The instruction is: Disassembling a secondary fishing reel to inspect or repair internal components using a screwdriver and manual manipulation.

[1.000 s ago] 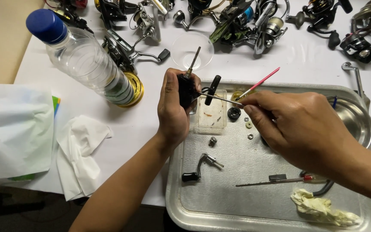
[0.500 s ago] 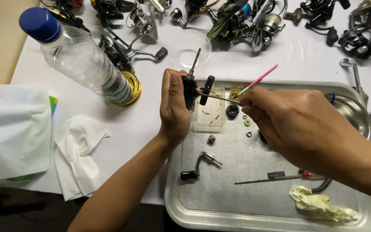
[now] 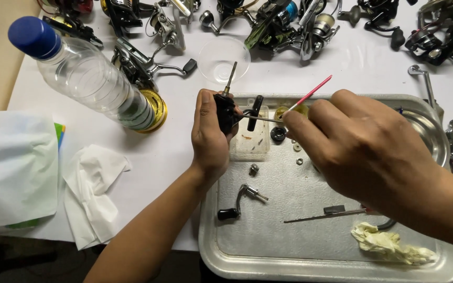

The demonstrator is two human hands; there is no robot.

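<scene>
Up over the metal tray, the left hand grips a small black reel part, its shaft pointing toward twelve o'clock; the right hand pinches a pink-handled brush slanting toward two o'clock.

just one head cam — looks steeply down, close in, over the white-covered table and dented silver metal tray.

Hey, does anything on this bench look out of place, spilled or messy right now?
Mostly tidy. The clear plastic bottle leans tilted against a reel's gold spool. Crumpled tissues lie on the table, and a stained wad sits in the metal tray.
</scene>
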